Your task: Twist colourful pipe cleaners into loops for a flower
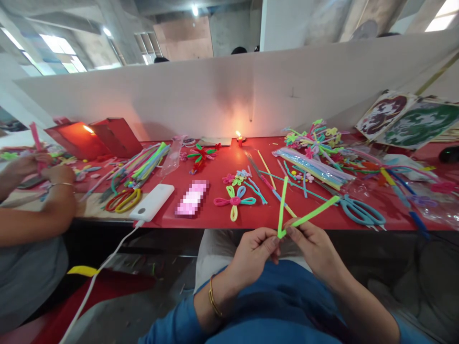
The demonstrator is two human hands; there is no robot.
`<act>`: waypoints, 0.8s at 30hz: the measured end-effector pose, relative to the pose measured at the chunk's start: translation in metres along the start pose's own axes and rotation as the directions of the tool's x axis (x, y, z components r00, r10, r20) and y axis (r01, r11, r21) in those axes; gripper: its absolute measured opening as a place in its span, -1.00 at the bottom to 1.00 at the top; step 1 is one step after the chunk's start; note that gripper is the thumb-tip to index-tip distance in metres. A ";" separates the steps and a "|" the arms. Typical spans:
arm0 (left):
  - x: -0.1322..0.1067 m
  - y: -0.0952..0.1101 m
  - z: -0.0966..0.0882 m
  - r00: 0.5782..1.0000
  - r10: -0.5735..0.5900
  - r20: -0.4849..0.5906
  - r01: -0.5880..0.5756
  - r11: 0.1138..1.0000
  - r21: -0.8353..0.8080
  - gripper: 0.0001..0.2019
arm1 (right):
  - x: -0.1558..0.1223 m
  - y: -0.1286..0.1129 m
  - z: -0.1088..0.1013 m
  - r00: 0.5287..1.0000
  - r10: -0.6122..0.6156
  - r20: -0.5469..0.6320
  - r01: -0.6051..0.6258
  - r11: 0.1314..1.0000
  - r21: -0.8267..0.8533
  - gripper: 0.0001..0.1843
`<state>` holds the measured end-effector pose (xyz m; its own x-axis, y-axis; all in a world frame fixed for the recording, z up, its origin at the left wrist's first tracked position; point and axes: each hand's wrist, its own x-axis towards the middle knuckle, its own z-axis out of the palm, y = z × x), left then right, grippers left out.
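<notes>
The green stem [317, 210] is held in a V at the near side of the table [206, 221], its fold between both hands, nearer the left. The left hand [256, 252] pinches thumb to finger at the fold; the right hand [316, 247], closed likewise, pinches the right leg just beside it. The left leg points far, the right leg slants far and right.

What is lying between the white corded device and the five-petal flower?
In the head view, a pixelated pink item lies between the white device and the flower.
</notes>
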<state>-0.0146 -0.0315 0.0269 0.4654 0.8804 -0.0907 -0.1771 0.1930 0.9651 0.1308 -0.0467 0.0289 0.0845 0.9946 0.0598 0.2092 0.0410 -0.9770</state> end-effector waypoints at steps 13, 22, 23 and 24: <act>0.000 -0.008 -0.001 0.997 0.067 0.044 -0.075 0.975 0.207 -0.75 | 0.002 0.010 0.008 0.995 0.090 0.049 -0.095 0.989 0.112 -0.78; 0.000 -0.004 -0.002 0.956 0.278 0.093 -0.264 0.681 0.683 -0.76 | -0.004 0.004 0.000 0.993 -0.084 0.080 0.105 0.947 -0.305 -0.80; 0.000 -0.004 -0.002 0.960 0.266 0.092 -0.257 0.695 0.672 -0.75 | -0.003 0.004 0.000 0.994 -0.082 0.070 0.098 0.951 -0.292 -0.80; 0.000 -0.004 -0.001 0.968 0.237 0.082 -0.234 0.736 0.636 -0.74 | -0.003 0.005 0.000 0.995 -0.072 0.073 0.088 0.964 -0.252 -0.80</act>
<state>-0.0147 -0.0316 0.0224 0.4795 0.8626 0.1614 0.3121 -0.3395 0.8873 0.1314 -0.0492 0.0237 -0.0019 0.9934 0.1147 0.4542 0.1030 -0.8849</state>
